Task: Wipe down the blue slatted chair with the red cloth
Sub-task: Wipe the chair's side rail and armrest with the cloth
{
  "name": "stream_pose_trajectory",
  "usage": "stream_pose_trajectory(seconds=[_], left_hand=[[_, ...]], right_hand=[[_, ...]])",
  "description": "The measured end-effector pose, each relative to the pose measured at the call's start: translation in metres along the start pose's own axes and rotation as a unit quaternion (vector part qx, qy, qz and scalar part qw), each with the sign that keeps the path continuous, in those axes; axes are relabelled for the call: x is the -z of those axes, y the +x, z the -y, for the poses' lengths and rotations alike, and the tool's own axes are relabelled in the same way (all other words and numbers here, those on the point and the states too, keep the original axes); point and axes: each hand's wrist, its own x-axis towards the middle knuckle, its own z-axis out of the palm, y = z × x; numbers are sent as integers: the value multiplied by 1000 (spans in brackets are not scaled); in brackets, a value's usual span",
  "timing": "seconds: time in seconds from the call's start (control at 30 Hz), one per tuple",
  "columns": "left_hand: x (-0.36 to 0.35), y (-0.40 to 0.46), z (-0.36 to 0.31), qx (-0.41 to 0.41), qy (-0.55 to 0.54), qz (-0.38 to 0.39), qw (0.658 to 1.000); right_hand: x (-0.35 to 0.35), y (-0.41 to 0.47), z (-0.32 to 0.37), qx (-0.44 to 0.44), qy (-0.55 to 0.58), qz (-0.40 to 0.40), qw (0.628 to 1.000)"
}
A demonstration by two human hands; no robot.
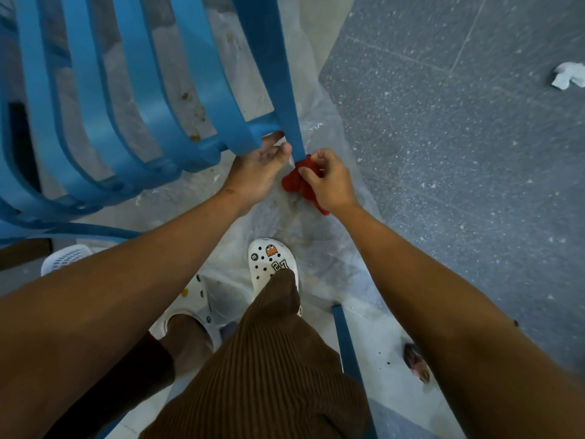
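The blue slatted plastic chair is tipped over a clear plastic sheet spread on the floor, its curved slats filling the upper left of the view and one straight leg running down toward the hands. The crumpled red cloth is bunched against the lower end of that leg.

The right hand has its fingers curled into the cloth, pinching it round the leg. The left hand is under the chair frame where the leg meets the seat rail, its fingers bent up round the edge and holding it.

The chair looks like moulded plastic: probably light, rigid and smooth, so it should lift and turn easily but may skid on the slippery sheet. A grip on the frame rail or a leg seems sounder than on a thin slat, which could flex. The cloth is soft and limp; it will likely conform to edges and slot between slats, and works best gathered into a pad in the palm. Brown specks seen between the slats may need firmer rubbing, with the other hand bracing the frame.
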Motion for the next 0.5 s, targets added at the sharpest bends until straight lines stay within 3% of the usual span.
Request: stream_pose_trajectory(seconds=[0.27, 0.5], left_hand=[[-7, 10, 11, 42, -5, 3, 999], [-8, 19, 16, 46, 21, -34, 998]], right_hand=[[-8, 6, -28, -62, -44, 0, 997], [7, 21, -36, -121, -194, 11, 974]])
